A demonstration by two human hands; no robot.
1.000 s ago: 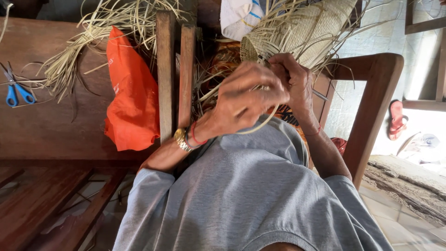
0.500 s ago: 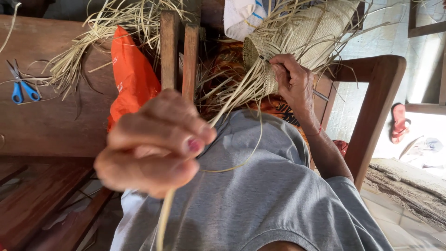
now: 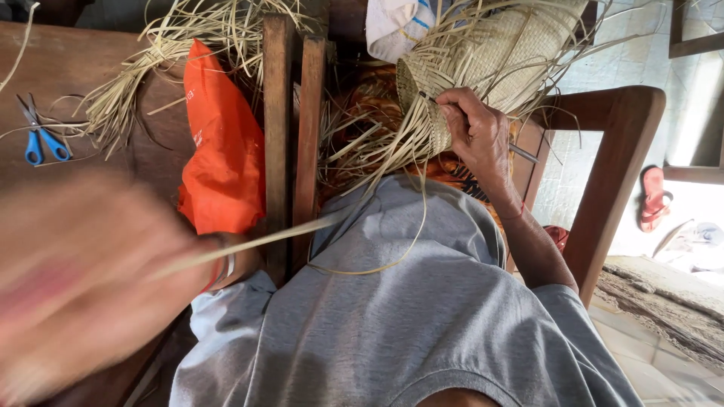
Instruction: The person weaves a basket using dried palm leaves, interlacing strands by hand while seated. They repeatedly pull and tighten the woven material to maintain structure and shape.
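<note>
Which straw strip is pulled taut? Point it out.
The taut strip running straight from the woven basket, gripped by the right hand, to the blurred left hand. The other strips dangle loose or lie bundled on the table.

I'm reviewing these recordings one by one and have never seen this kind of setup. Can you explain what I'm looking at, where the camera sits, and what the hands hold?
There is no machine here: a person works with bare hands, and the single camera sits on their head, looking down over their grey shirt. The blurred shape at lower left is the left hand, very close to the lens; it appears to pull a long pale straw strip, though the blur hides the grip. The right hand grips a half-woven straw basket with loose strands sticking out, along with a thin dark stick-like tool. On the wooden bench lie blue-handled scissors, an orange plastic bag and a bundle of loose straw. A wooden chair stands at right.
</note>
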